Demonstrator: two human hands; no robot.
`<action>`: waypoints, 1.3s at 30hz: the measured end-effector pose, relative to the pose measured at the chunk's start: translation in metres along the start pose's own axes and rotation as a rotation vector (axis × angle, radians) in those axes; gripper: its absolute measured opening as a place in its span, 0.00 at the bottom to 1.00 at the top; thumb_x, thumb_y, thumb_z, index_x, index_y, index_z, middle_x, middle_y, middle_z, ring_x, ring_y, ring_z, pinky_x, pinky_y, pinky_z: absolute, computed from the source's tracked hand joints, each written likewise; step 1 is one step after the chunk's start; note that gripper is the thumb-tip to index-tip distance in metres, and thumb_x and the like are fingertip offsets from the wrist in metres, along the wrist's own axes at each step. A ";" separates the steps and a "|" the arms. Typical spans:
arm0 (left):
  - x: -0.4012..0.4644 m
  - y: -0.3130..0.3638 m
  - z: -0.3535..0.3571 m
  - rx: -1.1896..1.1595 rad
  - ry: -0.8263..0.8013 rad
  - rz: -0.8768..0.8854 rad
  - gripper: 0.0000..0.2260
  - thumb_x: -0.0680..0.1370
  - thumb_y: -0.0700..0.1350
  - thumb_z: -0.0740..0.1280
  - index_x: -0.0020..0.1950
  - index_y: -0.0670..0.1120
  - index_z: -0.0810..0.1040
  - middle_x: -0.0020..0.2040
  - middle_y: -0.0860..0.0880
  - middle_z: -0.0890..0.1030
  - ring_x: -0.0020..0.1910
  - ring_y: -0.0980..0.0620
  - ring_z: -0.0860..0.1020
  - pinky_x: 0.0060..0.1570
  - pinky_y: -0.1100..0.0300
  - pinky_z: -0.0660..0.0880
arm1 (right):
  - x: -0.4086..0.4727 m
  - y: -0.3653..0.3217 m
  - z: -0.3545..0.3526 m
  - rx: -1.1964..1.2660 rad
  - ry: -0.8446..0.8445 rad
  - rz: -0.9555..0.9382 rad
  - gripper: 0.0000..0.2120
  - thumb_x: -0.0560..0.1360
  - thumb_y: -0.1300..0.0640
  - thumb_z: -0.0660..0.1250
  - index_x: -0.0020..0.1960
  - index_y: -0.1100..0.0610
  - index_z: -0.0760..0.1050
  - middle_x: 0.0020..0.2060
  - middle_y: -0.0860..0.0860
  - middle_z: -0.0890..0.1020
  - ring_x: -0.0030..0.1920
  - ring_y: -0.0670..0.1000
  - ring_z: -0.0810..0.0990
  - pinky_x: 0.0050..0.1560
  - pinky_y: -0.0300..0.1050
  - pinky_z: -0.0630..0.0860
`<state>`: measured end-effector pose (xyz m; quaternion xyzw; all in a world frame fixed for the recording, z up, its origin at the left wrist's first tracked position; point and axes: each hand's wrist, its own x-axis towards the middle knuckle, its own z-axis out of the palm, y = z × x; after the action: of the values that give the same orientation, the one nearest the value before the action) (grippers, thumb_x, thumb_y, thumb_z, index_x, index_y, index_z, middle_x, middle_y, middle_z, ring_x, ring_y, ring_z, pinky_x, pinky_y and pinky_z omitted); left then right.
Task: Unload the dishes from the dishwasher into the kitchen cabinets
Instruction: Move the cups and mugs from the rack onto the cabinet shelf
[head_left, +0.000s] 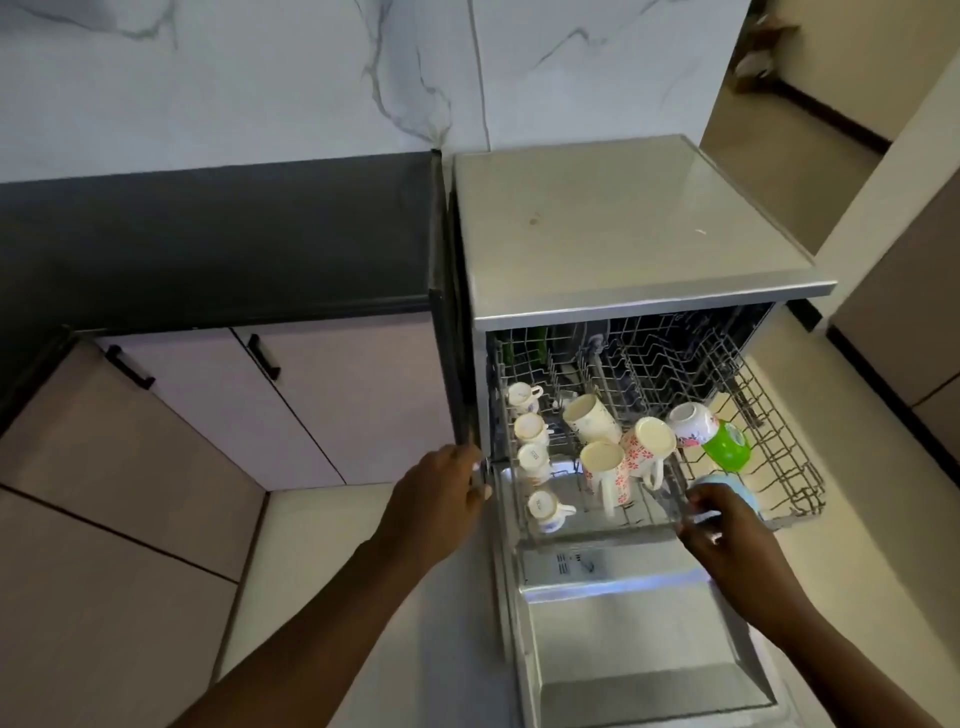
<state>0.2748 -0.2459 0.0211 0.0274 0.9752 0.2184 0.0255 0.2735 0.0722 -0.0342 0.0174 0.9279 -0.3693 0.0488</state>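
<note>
The dishwasher (623, 234) stands open, its door (639, 649) folded down toward me and its upper rack (769, 415) pulled out. Several small white cups (532, 457) line the rack's left side. Tall floral mugs (602, 467) lie upturned in the middle, and a white floral bowl (691, 423) and a green bowl (727, 444) sit to the right. My left hand (441, 493) grips the dishwasher's front left edge. My right hand (727, 530) curls around a light blue bowl (727, 486) at the rack's front rail.
Pale lower cabinets (291, 405) with black handles stand to the left under a dark countertop (208, 244). A marble-look wall rises behind. The lowered door juts out over the light floor (322, 571). More cabinet fronts flank the right side.
</note>
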 end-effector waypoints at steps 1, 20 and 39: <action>0.012 0.010 0.022 -0.013 -0.015 -0.049 0.19 0.79 0.50 0.63 0.69 0.48 0.68 0.66 0.48 0.74 0.62 0.49 0.74 0.56 0.59 0.73 | 0.021 0.017 -0.003 -0.019 -0.019 -0.004 0.22 0.74 0.59 0.71 0.65 0.57 0.69 0.53 0.51 0.77 0.48 0.50 0.79 0.43 0.41 0.73; 0.163 0.074 0.283 -0.223 -0.040 -0.437 0.38 0.71 0.54 0.73 0.75 0.47 0.57 0.71 0.46 0.66 0.69 0.46 0.67 0.61 0.53 0.73 | 0.256 0.165 0.092 -0.293 -0.158 -0.192 0.44 0.64 0.52 0.78 0.74 0.52 0.58 0.67 0.61 0.65 0.64 0.62 0.68 0.57 0.54 0.74; 0.183 0.114 0.176 -0.516 0.375 -0.261 0.40 0.62 0.46 0.80 0.71 0.49 0.65 0.63 0.53 0.68 0.60 0.58 0.68 0.53 0.73 0.66 | 0.199 0.011 -0.077 0.088 0.141 -0.468 0.41 0.61 0.54 0.80 0.71 0.50 0.67 0.61 0.49 0.67 0.58 0.44 0.68 0.50 0.23 0.66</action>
<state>0.1083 -0.0565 -0.0965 -0.1458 0.8706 0.4541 -0.1206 0.0703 0.1325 -0.0072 -0.1702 0.8908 -0.4084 -0.1038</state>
